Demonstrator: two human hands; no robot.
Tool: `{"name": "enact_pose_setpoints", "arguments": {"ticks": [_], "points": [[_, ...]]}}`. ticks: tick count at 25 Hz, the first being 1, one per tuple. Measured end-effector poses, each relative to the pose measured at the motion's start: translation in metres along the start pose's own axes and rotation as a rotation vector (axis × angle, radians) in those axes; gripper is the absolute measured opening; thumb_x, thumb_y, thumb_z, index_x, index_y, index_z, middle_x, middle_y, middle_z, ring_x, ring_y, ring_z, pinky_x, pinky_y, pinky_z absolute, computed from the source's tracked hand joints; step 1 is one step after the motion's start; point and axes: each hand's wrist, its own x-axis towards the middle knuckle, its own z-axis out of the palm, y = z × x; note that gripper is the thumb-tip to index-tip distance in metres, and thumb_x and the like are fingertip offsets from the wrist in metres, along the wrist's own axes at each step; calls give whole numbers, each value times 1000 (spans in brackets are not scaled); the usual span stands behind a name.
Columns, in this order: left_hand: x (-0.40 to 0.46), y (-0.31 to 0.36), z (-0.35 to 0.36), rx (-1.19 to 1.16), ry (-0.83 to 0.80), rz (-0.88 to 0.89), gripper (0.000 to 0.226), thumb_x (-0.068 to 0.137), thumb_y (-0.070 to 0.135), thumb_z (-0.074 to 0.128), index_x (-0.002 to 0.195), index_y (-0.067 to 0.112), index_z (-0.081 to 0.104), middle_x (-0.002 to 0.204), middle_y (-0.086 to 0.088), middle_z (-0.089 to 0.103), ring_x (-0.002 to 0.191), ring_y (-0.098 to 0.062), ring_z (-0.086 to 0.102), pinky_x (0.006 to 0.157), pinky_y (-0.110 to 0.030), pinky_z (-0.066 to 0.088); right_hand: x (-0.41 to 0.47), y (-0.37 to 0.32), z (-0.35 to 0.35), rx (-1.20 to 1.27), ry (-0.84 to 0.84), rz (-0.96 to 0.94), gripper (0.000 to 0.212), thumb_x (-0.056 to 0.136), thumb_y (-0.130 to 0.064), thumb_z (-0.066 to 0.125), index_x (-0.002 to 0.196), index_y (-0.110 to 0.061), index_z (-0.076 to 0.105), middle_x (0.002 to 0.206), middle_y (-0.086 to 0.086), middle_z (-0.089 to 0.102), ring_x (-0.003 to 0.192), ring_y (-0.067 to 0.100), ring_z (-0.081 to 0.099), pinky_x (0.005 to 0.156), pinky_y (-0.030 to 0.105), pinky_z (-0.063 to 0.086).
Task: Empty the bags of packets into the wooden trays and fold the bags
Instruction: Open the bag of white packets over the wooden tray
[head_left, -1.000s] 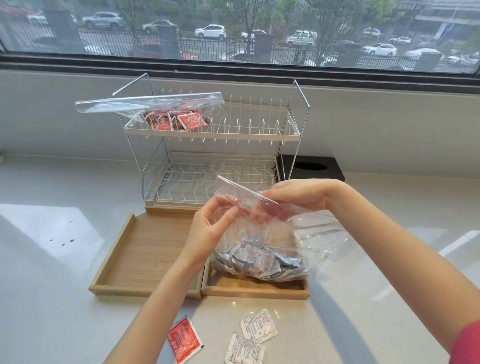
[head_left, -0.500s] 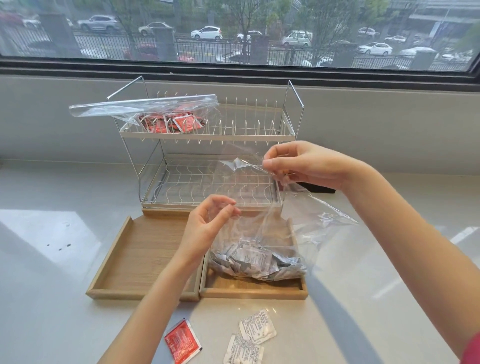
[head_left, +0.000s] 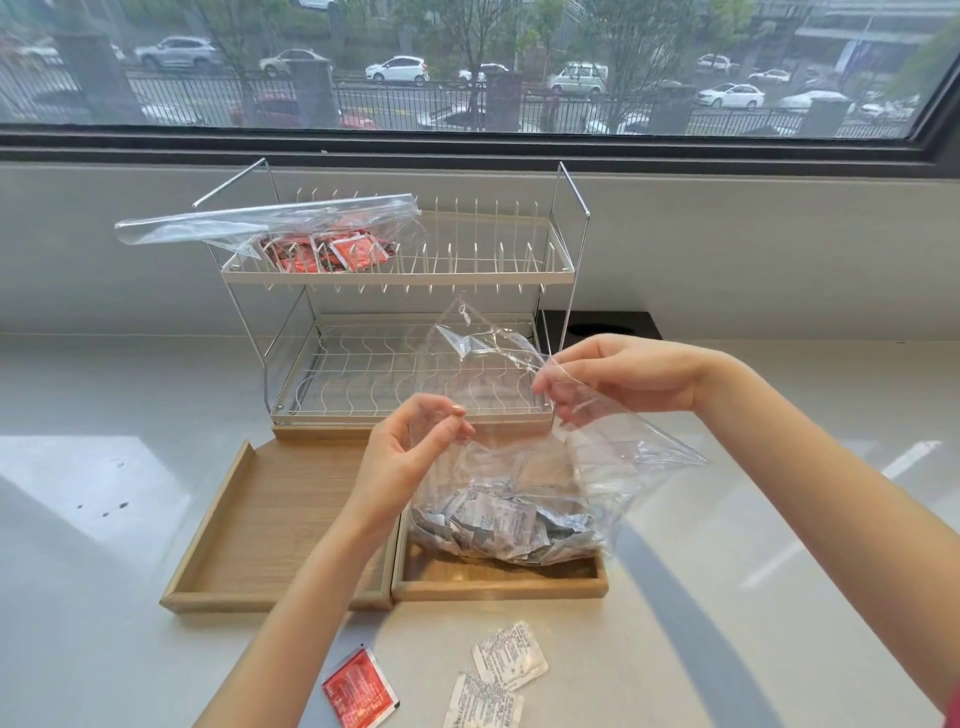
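The bag (head_left: 524, 467) sits in the right tray (head_left: 498, 584), packets (head_left: 498, 525) settled low. In our head view, our right hand (head_left: 623, 379) pinches its mouth and our left hand (head_left: 410, 457) pinches the near edge, spreading it for emptying.

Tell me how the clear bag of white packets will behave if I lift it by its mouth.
Probably floppy: the bag is thin, creased film where the right hand pinches it. Likely bottom-heavy: the white packets are heaped low, resting in the right tray, so it should sag. The film looks glossy, perhaps slippery.
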Motion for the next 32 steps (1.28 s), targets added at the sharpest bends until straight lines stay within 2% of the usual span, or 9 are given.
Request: {"name": "enact_pose_setpoints", "arguments": {"ticks": [3, 5, 8, 14, 19, 23, 26, 28, 32], "points": [[0, 0, -1, 0, -5, -7, 16, 85, 5, 53, 80, 18, 59, 67, 13, 68, 71, 3, 61, 69, -8, 45, -5, -6, -1, 36, 89, -49, 17, 87, -18, 54, 76, -18, 67, 60, -6, 52, 57, 8, 50, 59, 18, 48], [-1, -1, -2, -5, -5, -11, 16, 84, 4, 53, 80, 19, 59, 66, 12, 68, 70, 3, 61, 68, -8, 45, -7, -9, -2, 31, 214, -72, 16, 89, -15, 50, 82, -14, 65, 59, -6, 51, 54, 6, 46, 51, 15, 43], [0, -1, -3, -20, 3, -20, 17, 84, 4, 54, 78, 19, 59, 65, 11, 69, 70, 1, 62, 69, -9, 45, -14, -17, -7, -61, 406, -111, 17, 92, -12, 48, 89, -14, 65, 65, -6, 53, 59, 5, 46, 51, 13, 42], [0, -3, -5, -30, -14, -28, 5, 76, 18, 61, 78, 22, 59, 67, 9, 69, 73, 0, 63, 70, -9, 45, -19, -34, -1, -143, 582, -307, 22, 92, -10, 48, 84, -21, 66, 75, -6, 60, 75, 8, 53, 57, 15, 42], [4, 8, -10, -6, -80, -10, 22, 70, 43, 57, 88, 32, 63, 81, 12, 71, 83, -2, 63, 75, -13, 48, -22, -33, 2, -147, 550, -329, 20, 92, -12, 49, 86, -22, 65, 83, -5, 64, 77, 6, 58, 59, 13, 45], [17, 23, -5, -51, 0, 50, 11, 82, 27, 58, 89, 30, 65, 73, 11, 71, 70, -2, 63, 65, -12, 48, -23, -23, 4, -120, 528, -269, 28, 95, -32, 36, 97, -22, 62, 99, -2, 67, 89, 8, 64, 74, 19, 49], [20, 28, -3, -68, 66, 68, 18, 88, 14, 49, 88, 24, 64, 68, 11, 69, 63, -2, 59, 61, -12, 47, -33, -6, 1, -139, 303, -58, 56, 85, -57, 27, 101, -18, 64, 100, 0, 72, 96, 10, 66, 84, 22, 50], [21, 32, -4, -75, 80, 81, 20, 88, 12, 47, 87, 24, 64, 66, 12, 68, 60, -1, 58, 59, -12, 46, -40, 6, 3, -193, 221, 18, 57, 81, -53, 33, 98, -9, 65, 88, 0, 73, 89, 5, 67, 85, 17, 49], [24, 38, -4, -83, 63, 111, 22, 89, 12, 47, 86, 25, 65, 66, 10, 67, 58, -3, 55, 54, -14, 44, -51, 4, 3, -292, 393, -127, 36, 81, -36, 50, 84, -3, 64, 75, -1, 66, 73, 2, 63, 74, 12, 48]]}}
